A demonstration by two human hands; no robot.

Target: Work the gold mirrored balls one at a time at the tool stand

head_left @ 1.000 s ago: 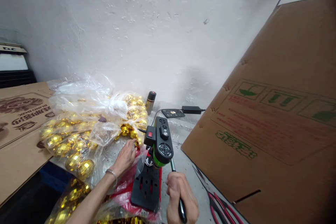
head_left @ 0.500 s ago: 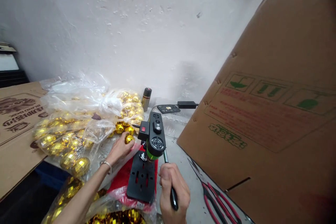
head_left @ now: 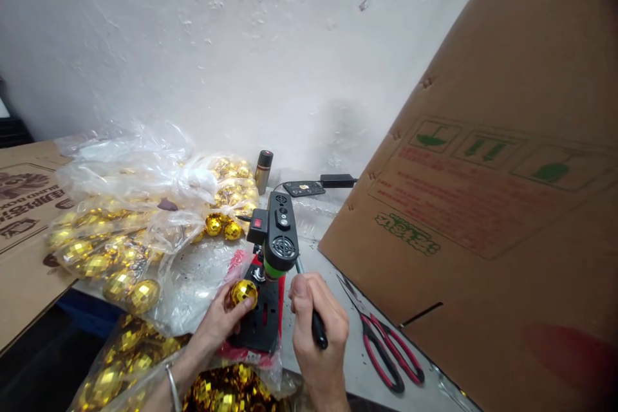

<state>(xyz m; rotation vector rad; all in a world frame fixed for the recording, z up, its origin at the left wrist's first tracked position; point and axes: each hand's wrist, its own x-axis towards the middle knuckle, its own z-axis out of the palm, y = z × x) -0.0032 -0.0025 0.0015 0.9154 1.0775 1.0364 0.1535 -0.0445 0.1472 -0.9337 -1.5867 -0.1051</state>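
Note:
A gold mirrored ball (head_left: 244, 294) is gripped in the fingers of my left hand (head_left: 224, 317), just over the black slotted base plate (head_left: 258, 328) of a small bench drill press (head_left: 282, 232). My right hand (head_left: 321, 328) is wrapped round the black-handled lever (head_left: 318, 328) on the press's right side. The ball sits left of and in front of the press head, and I cannot tell whether it touches the plate. Red plastic (head_left: 281, 296) lies under the base.
Clear bags of gold balls (head_left: 96, 257) lie on the left, with two loose balls (head_left: 223, 226) behind the press. More bagged balls (head_left: 226, 393) are at the front. Red-handled scissors (head_left: 391, 347) lie on the right beside a large cardboard box (head_left: 463, 206). A spray can (head_left: 263, 170) stands by the wall.
My left hand has brought a ball from beside the loose balls toward me, over the press's base plate. My right hand stays on the lever. The view has shifted slightly.

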